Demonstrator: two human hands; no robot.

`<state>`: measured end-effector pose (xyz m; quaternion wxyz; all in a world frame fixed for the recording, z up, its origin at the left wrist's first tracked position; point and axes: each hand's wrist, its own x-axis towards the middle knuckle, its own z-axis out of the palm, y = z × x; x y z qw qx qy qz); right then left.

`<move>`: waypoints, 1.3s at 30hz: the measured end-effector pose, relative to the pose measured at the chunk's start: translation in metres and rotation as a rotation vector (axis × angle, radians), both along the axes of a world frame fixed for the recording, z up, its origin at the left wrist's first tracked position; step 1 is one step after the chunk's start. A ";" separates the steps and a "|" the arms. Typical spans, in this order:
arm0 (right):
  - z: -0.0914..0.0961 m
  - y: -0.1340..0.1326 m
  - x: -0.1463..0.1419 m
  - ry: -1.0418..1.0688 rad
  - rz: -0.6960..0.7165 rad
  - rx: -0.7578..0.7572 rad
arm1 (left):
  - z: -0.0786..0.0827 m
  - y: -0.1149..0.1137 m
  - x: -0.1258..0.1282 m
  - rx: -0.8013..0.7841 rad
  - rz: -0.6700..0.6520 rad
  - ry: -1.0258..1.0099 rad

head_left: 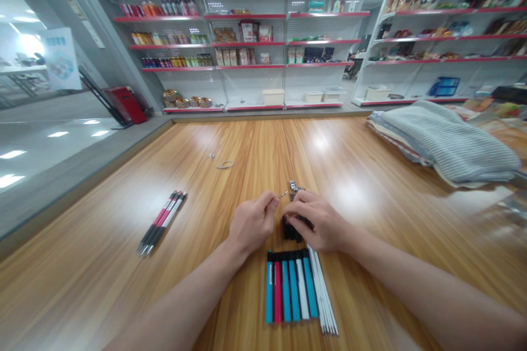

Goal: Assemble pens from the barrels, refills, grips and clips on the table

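My left hand [256, 220] is closed in a pinch on a slim silver pen part [284, 194], which pokes out past the fingertips to the right. Beside it my right hand [315, 219] curls down over a group of short black pen parts [291, 230]; its fingertips are partly hidden, so what they grip cannot be made out. Small shiny metal pieces [292, 185] lie just beyond the right fingers. Nearer to me is a row of blue, white and red pen barrels [290, 288] with black ends. Thin white refills [323, 293] lie along its right side.
Several complete-looking pens [162, 224] lie at the left. A thin ring-shaped loop [225, 165] and a tiny metal bit [211, 156] are farther back. Folded striped cloth [444, 140] is piled at the right. Stocked shelves [247, 44] stand behind the wooden table [102, 269].
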<state>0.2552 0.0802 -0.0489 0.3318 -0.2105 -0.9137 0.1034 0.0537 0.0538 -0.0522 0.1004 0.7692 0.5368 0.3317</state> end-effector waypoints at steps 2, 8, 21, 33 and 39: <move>0.002 -0.004 -0.002 -0.044 0.036 0.003 | 0.000 0.000 0.000 -0.007 0.000 -0.018; 0.008 -0.007 -0.006 -0.114 0.079 0.064 | 0.000 0.001 -0.001 -0.002 0.022 -0.056; -0.005 -0.010 -0.019 -0.250 0.014 0.088 | 0.000 0.000 0.000 0.013 0.040 -0.069; 0.003 -0.005 -0.011 0.138 -0.179 0.098 | 0.002 -0.001 0.000 0.014 0.039 -0.036; 0.001 0.006 -0.004 0.232 -0.408 0.111 | 0.001 -0.001 0.001 0.019 0.013 0.038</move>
